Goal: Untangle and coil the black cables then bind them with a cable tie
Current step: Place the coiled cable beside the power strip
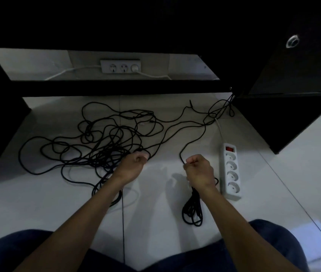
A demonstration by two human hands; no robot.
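A big tangle of thin black cable [104, 142] sprawls over the white tiled floor ahead and to the left. My left hand [134, 163] is closed at the tangle's right edge, gripping a strand there. My right hand [198, 169] is closed around a small hanging coil of black cable [193, 209], whose loops dangle below my wrist. From that fist one strand runs up and away toward the far right, where more black cable [220, 108] bunches at the cabinet corner. No cable tie is visible.
A white four-socket power strip [231, 169] with a red switch lies just right of my right hand, its white lead running back. A dark cabinet [293, 107] stands at the right. A white wall socket bar [120, 66] sits behind. My knees are at the bottom.
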